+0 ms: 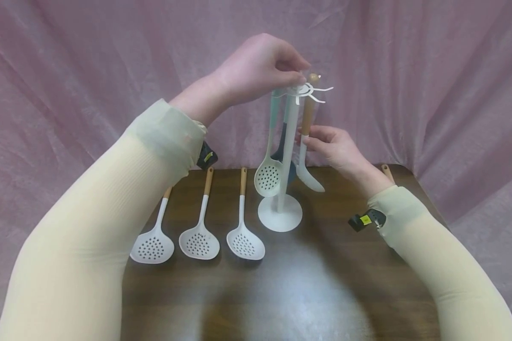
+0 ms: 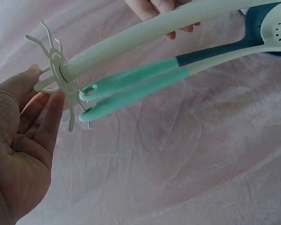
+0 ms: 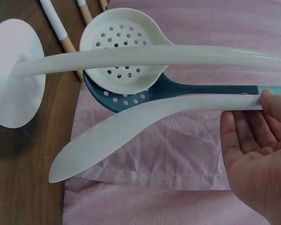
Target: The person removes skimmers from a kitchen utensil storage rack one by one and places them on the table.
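Head view shows a white utensil stand (image 1: 280, 208) upright on a dark wooden table (image 1: 307, 284), its round base flat and a thin pole rising to a hook ring (image 1: 308, 90) with curved prongs. The left hand (image 1: 256, 66) pinches this ring from above. The right hand (image 1: 334, 147) holds the stem of a white spatula (image 1: 309, 177) with a wooden handle, which hangs from the ring beside the pole. A white slotted spoon (image 1: 268, 177) with a mint green handle hangs on the pole's other side.

The left wrist view adds what the head view hides: two mint handles, each with an eyelet, threaded on the prongs, one belonging to a dark blue spoon (image 2: 260, 26). The right wrist view shows the blue spoon's perforated bowl lying behind the white one, and the spatula's smooth, pointed blade with the fingertips touching its stem.

Three more white slotted spoons (image 1: 198, 241) with wooden handles lie side by side on the table, left of the stand. Wrinkled pink cloth (image 1: 431, 71) drapes behind. Both arms wear cream ribbed sleeves.
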